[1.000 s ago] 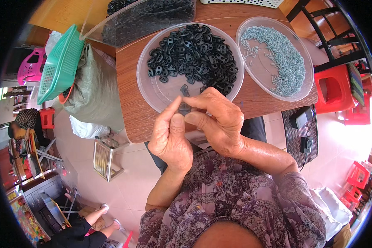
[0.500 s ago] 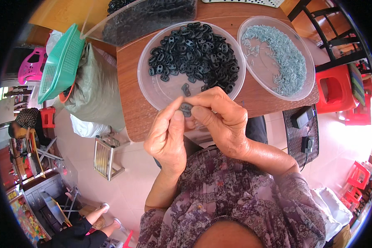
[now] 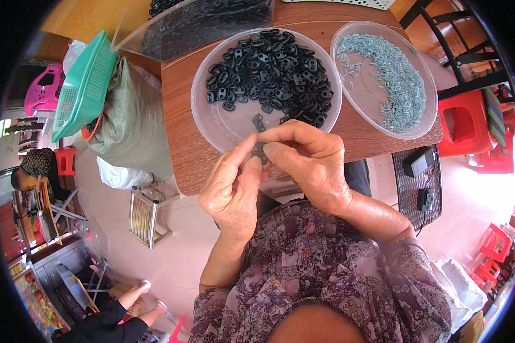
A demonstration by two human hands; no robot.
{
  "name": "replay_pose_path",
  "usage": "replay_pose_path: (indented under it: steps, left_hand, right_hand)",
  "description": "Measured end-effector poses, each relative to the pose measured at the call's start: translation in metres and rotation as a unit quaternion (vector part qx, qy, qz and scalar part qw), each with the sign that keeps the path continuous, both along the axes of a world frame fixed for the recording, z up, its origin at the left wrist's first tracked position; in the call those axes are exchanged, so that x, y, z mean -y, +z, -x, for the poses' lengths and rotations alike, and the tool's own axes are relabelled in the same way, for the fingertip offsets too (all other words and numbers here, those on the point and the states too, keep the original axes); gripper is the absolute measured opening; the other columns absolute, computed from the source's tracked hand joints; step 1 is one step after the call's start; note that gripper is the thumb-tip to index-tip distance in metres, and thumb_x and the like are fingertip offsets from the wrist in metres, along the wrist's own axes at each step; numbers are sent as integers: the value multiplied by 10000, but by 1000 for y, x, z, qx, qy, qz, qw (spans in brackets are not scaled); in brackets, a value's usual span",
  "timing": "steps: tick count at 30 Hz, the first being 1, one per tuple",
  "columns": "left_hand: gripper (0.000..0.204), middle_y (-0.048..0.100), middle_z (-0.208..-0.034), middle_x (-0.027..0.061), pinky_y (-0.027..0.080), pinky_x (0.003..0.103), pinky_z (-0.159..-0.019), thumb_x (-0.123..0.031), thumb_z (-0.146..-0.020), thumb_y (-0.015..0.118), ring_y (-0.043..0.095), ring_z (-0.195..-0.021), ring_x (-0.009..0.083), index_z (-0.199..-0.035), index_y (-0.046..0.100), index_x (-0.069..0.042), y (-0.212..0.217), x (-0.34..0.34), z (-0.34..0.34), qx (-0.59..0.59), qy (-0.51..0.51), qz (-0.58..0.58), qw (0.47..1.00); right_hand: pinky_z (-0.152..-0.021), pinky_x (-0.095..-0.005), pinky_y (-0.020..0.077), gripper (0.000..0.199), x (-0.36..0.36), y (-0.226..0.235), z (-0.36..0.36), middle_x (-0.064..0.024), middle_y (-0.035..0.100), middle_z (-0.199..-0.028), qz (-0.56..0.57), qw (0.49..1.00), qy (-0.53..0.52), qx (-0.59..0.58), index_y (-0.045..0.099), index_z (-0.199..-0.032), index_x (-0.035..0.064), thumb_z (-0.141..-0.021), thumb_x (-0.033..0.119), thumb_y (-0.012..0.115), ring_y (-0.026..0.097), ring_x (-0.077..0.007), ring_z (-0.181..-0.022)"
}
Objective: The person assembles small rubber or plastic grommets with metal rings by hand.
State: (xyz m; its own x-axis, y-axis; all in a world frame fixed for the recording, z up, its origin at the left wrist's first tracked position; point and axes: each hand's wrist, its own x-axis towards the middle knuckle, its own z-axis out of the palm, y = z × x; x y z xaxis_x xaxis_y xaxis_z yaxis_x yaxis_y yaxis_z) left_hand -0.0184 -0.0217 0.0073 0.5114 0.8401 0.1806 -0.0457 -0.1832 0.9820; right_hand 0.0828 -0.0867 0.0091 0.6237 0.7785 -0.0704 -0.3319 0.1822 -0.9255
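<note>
Fingertips of my left hand and my right hand meet just over the near rim of a round clear plastic tub. Both hands pinch a small dark oval plastic piece, largely hidden by the fingers. Right above the fingertips is a similar piece; whether it rests in the tub or touches a finger, I cannot tell. A pile of black oval pieces with two holes fills the tub's far side. To its right, a second clear tub carries many small silvery-blue rod-like parts.
Behind the tubs, a large clear bin contains more black pieces. The wooden table has a grey-green sack and a green basket at its left. A metal stool stands left, a red stool right. Other people are at the far left.
The fingers of both hands have closed in over the held piece, so less of it shows. The tubs and their contents look the same.
</note>
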Motion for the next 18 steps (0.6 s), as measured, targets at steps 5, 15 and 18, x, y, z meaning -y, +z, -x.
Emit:
replay_pose_path:
  steps: [5,15,18]
  left_hand:
    - [287,593,-861,73,498,196,-590,131,-771,537,555,-694,77,-1036,610,51,-5,-3,3,-27,14,-44,999]
    - [285,598,-899,83,493,187,-595,109,-794,521,557,-682,79,-1063,594,52,3,0,-1,31,14,92,995]
    - [265,594,-896,76,475,190,-590,72,-817,532,556,-665,83,-1076,587,53,3,-2,0,17,6,73,997]
  right_hand:
    - [-535,-201,472,105,-1,0,2,-44,577,-765,-1,1000,8,-8,594,-898,-34,-802,-17,554,555,-59,-623]
    - [-536,-200,457,99,-2,-4,2,-55,553,-804,-12,998,9,54,579,-903,-36,-808,-18,559,545,-59,-631]
    - [-531,-200,454,96,-2,-2,1,-51,546,-778,-14,999,16,38,572,-905,-38,-812,-25,552,544,-58,-629]
